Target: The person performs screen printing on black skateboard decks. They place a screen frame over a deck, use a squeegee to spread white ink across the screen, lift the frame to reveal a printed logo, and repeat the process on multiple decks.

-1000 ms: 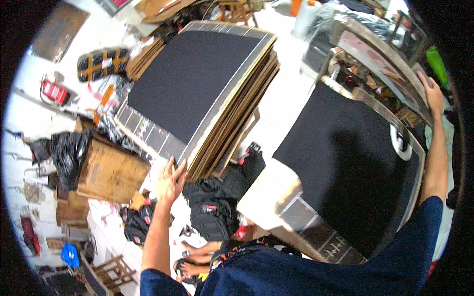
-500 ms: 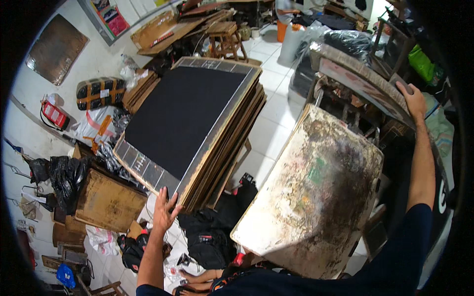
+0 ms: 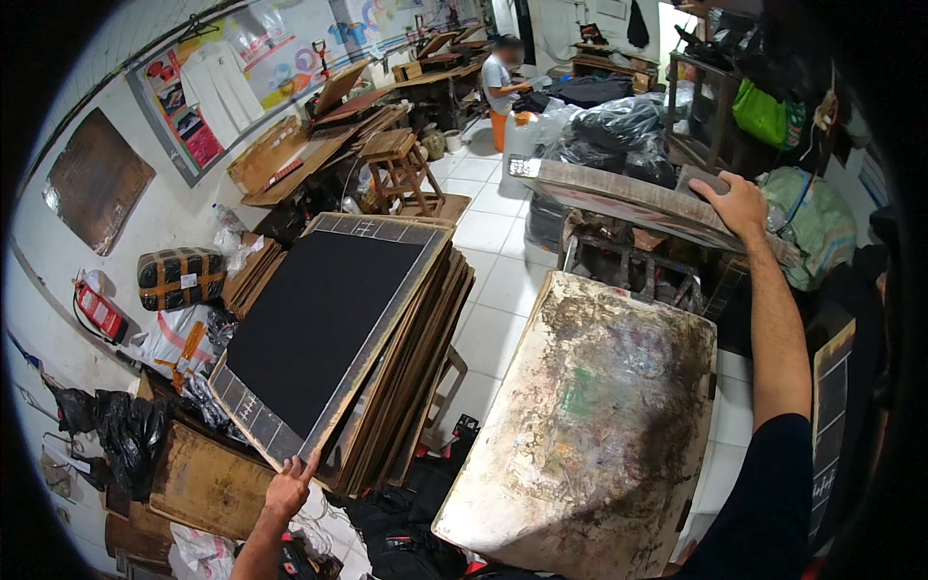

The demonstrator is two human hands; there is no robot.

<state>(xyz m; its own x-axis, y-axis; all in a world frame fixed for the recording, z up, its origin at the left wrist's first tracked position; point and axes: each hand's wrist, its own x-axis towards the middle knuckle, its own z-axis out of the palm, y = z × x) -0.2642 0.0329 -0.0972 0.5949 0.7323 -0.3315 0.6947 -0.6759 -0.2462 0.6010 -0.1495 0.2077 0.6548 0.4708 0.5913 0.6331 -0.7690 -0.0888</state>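
A tall stack of thin boards leans to my left. Its top board point(image 3: 411, 290) carries a black cloth panel point(image 3: 314, 319) and a grey margin with white ruled lines. My left hand point(image 3: 288, 486) grips the near corner of that board, its fingertips at the edge. On the right, my right hand point(image 3: 737, 208) is closed around a small block on the upper edge of a raised wooden printing frame point(image 3: 628, 193). Below the frame lies a stained, paint-crusted white board point(image 3: 580, 425) with rounded corners. The frame's far face is hidden.
A person point(image 3: 501, 82) sits at the back. A wooden stool point(image 3: 394, 164) stands beyond the stack, plastic-wrapped bundles point(image 3: 619, 135) behind the frame. Black bags point(image 3: 130, 435) and a fire extinguisher point(image 3: 100, 309) are at the left wall. Another ruled board point(image 3: 831, 425) stands far right.
My view has tilted up, showing more of the room's back. My left hand's spread fingers have closed at the board's corner. The right hand still holds the frame, now seen more edge-on.
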